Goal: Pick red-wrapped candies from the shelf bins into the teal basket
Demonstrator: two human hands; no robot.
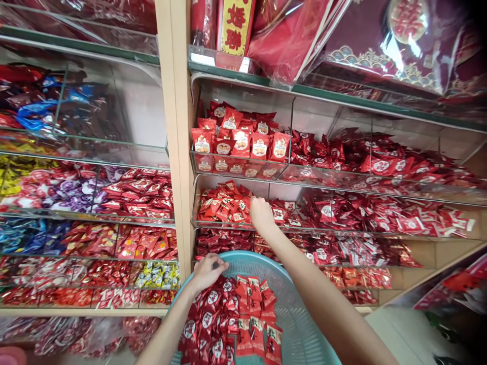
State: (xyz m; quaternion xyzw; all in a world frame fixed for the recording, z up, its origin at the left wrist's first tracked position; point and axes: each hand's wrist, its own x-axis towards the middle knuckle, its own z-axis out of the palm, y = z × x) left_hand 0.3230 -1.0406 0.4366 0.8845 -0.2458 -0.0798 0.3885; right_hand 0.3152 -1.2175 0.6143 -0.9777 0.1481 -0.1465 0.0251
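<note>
A teal plastic basket (304,299) is in front of me, with small dark red packets (207,319) on its left side and brighter red packets with black characters (251,332) in its middle. My left hand (209,271) is closed over the basket's far left rim, thumb and fingers curled at the edge. Up at a shelf compartment, my right hand (262,213) is closed beside a heap of small red packets (226,203). Its fingertips are turned away from me, so whatever they hold is hidden.
Clear-fronted shelves of wrapped sweets fill both sides of a wooden upright (177,126). Above are larger red packets (241,142) and a glass shelf edge (342,101) with boxed red goods. Plastic-bagged goods (91,334) lie low on the left.
</note>
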